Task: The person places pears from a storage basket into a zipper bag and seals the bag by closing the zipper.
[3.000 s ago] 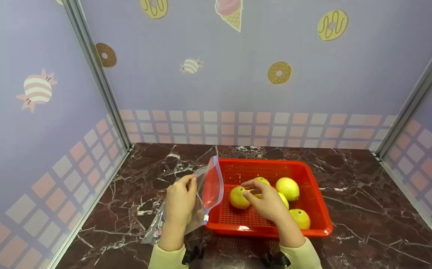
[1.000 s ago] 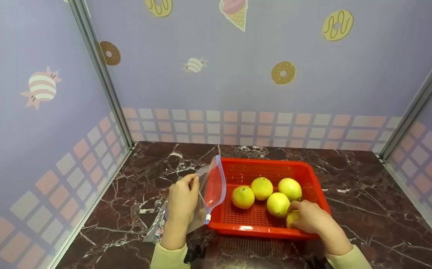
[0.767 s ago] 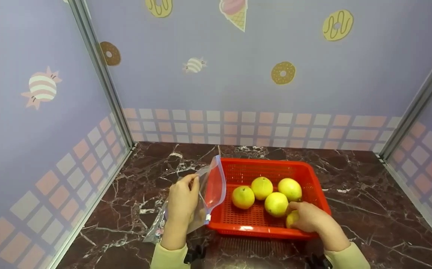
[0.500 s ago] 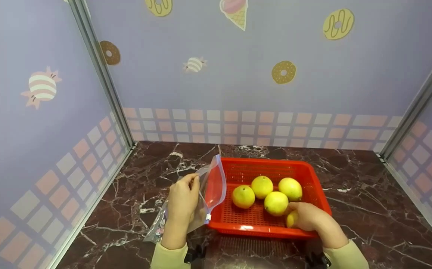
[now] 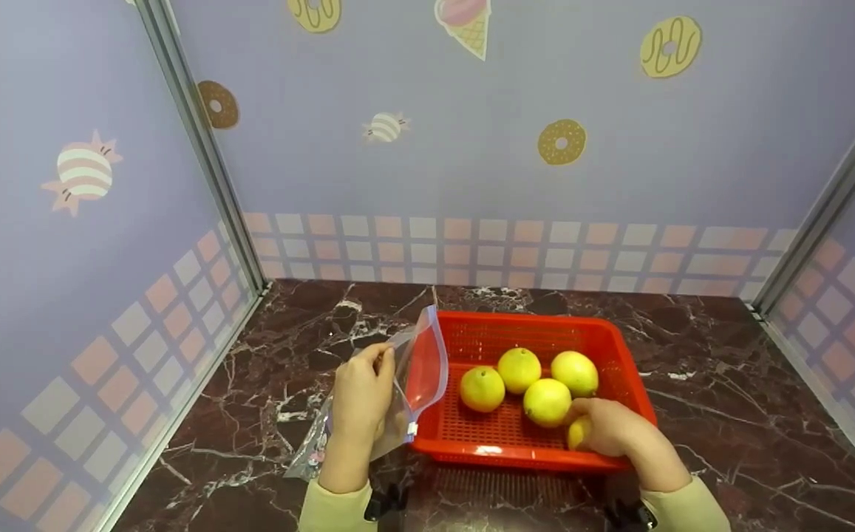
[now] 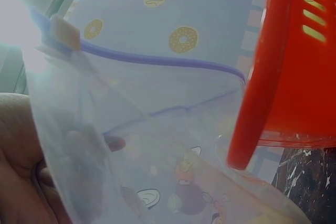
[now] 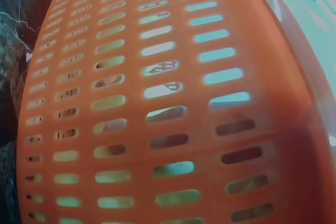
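Note:
My left hand (image 5: 359, 403) pinches the edge of a clear zip bag (image 5: 426, 362) whose mouth gapes toward a red plastic basket (image 5: 530, 319). In the left wrist view the purple zip strip (image 6: 157, 60) and pale slider (image 6: 65, 32) show close up, with fingers behind the film. My right hand (image 5: 610, 428) reaches into the basket's front right corner, fingers curled round a yellow citrus fruit (image 5: 577, 434), mostly hidden. Beside it lies another citrus fruit (image 5: 547, 403); several more are grouped behind and to the left. The right wrist view holds mainly the slotted basket wall (image 7: 136, 103).
The basket stands on a dark marbled tabletop (image 5: 730, 384). Purple patterned panels (image 5: 471, 177) close off the back and both sides, with metal posts (image 5: 205, 155) at the corners. The bag's printed lower part (image 5: 309, 454) lies left of the left wrist.
My right hand has moved right from above the middle fruits and gripped the fruit at the front right. A neighbouring fruit has shifted slightly left. The left hand keeps holding the bag.

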`<state>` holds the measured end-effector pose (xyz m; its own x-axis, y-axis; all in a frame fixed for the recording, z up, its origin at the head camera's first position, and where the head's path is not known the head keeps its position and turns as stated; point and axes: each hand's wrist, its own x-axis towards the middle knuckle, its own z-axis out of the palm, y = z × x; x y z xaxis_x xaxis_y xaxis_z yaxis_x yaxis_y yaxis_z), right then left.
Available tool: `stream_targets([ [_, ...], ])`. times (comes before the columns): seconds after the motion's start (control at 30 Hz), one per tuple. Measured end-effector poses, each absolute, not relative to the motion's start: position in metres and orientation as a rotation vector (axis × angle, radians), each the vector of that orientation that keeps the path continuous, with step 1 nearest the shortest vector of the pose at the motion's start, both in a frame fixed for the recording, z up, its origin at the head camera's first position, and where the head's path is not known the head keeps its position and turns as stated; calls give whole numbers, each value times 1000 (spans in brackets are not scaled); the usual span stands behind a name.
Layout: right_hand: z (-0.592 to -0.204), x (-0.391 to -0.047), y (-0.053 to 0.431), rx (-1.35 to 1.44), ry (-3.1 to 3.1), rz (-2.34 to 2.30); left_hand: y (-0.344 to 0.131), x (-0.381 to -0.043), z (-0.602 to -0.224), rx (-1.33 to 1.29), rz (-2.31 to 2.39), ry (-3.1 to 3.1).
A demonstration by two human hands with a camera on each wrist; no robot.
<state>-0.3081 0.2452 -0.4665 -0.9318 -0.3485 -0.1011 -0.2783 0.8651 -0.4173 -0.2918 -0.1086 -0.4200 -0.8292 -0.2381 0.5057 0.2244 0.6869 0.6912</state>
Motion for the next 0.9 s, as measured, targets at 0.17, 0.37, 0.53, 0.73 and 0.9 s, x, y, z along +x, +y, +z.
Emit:
stream_targets([
  [0.17, -464, -307, 247, -485, 2879, -615, -110, -293, -421, -8, -1059, -2302],
  [0.37, -460, -304, 249, -530, 2896, -649, -110, -292, -419, -5, -1060, -2316],
  [0.53, -457, -303, 251, -542, 2906, -654, -110, -291, -418, 5, -1064, -2328],
  [0.73, -451, -303, 253, -517, 2894, -680, -109, -292, -419, 11, -1068, -2327],
  [0.9, -446, -302, 254, -513, 2909, -693, -109, -291, -419, 13, -1069, -2328],
])
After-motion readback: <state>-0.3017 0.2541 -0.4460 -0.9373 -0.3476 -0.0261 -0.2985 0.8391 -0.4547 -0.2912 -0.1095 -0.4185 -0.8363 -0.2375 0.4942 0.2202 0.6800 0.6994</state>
